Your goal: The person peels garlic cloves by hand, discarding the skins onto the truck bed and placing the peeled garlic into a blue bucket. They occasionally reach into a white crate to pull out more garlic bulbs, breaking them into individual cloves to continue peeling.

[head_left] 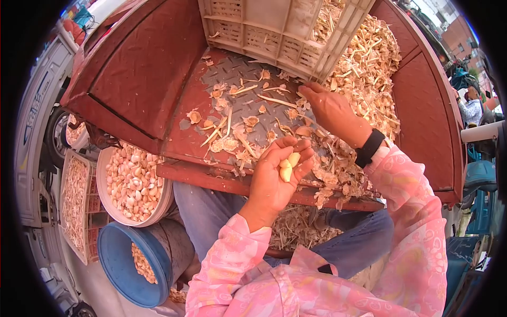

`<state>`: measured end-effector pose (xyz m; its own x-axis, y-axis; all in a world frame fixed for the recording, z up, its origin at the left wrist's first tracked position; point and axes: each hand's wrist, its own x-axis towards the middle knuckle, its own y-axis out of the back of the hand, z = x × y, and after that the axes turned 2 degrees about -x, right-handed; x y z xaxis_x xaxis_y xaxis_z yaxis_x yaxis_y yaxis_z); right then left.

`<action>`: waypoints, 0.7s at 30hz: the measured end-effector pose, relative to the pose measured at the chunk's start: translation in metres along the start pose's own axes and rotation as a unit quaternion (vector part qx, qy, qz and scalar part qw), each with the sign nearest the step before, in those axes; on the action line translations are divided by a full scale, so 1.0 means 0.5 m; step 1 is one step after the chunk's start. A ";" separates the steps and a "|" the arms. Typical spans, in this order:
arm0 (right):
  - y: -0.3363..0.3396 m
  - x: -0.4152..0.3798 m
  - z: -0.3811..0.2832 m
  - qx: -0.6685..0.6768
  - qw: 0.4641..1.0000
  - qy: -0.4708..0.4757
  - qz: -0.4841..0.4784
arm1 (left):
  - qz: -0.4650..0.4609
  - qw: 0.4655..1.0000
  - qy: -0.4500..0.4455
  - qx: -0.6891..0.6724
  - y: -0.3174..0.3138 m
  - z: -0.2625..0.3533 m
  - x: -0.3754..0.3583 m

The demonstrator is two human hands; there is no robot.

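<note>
Peeled pale-yellow garlic cloves [288, 167] lie in the palm of my left hand [277, 177], whose fingers curl round them over the front edge of the red metal bed [227, 183]. Further right and forward, my right hand [336, 113] reaches down at the edge of the heap of garlic skins and stalks [372, 68]. Its fingertips are partly hidden beside the lower corner of the crate, and I cannot make out what they hold. Loose skins and dry stalks [240, 140] are scattered on the metal floor between and left of my hands.
A pale plastic crate [259, 31] stands tilted at the back of the bed. At left are a white bucket of cloves [105, 198], a blue bucket [113, 264] and a crate of garlic bits [76, 201]. Another person [471, 108] is far right.
</note>
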<state>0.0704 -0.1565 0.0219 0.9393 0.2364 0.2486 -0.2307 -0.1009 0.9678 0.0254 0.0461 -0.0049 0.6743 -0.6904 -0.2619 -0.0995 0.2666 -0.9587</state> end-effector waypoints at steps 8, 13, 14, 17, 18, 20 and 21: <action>-0.004 -0.014 0.000 0.022 0.999 0.005 -0.043 | 0.061 0.985 -0.010 0.162 0.001 0.032 -0.008; 0.087 -0.093 -0.112 0.080 0.996 0.033 -0.015 | 0.057 0.951 -0.046 0.299 -0.013 -0.026 0.018; 0.093 -0.104 -0.128 0.094 0.995 0.029 -0.016 | 0.045 0.944 -0.053 0.322 -0.013 -0.034 0.019; 0.094 -0.134 -0.133 0.202 0.979 0.015 0.018 | 0.033 0.961 -0.048 0.269 -0.001 -0.047 0.015; 0.091 -0.144 -0.130 0.249 0.968 0.010 0.034 | 0.039 0.968 -0.041 0.243 -0.002 -0.047 0.011; 0.081 -0.164 -0.117 0.305 0.949 -0.029 0.075 | 0.034 0.982 0.006 0.184 0.007 -0.042 0.009; 0.073 -0.174 -0.104 0.304 0.948 -0.046 0.083 | 0.031 0.987 0.028 0.155 0.011 -0.039 0.010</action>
<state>-0.0331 -0.1306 0.0379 0.9272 0.0862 0.3644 -0.2150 -0.6742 0.7065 0.0141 0.0311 -0.0139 0.6316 -0.7004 -0.3325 0.0961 0.4963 -0.8628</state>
